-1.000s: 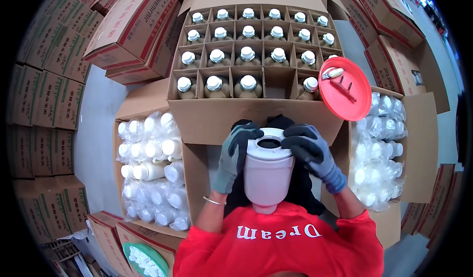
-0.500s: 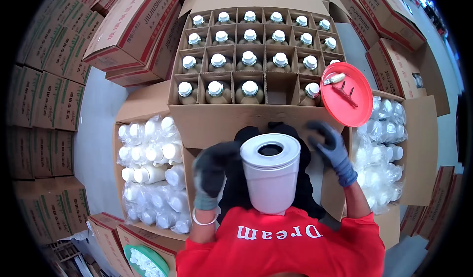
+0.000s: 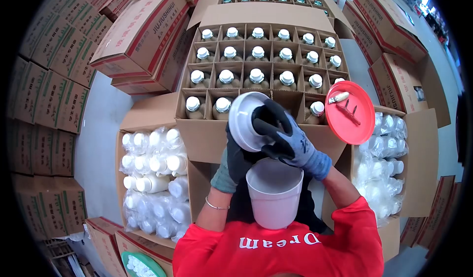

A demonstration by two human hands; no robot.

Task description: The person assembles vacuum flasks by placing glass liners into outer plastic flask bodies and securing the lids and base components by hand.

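Observation:
A white bucket lid (image 3: 240, 121) with a round centre hole is tilted up above the white bucket (image 3: 275, 198), whose open top faces me. My left hand (image 3: 235, 156), in a dark-palmed glove, grips the lid's lower left edge, its fingertips hidden behind it. On the other side, my right hand (image 3: 295, 141), also gloved, has its fingers curled over the lid near the hole. The bucket rests upright between my legs, against my red shirt. Just beyond the lid stands a carton (image 3: 212, 136) of capped bottles in cardboard dividers; the lid covers part of its front row.
A red round plastic lid (image 3: 362, 124) with small tools on it sits at the carton's right corner. Boxes of bagged white bottles flank me, left (image 3: 152, 183) and right (image 3: 384, 173). A green basin (image 3: 152, 264) of white pieces is at lower left. Stacked cartons (image 3: 133, 35) stand behind.
The white lid has come off the bucket and is now raised and tilted in both hands. My hands, apart beside the bucket before, have come together around the lid.

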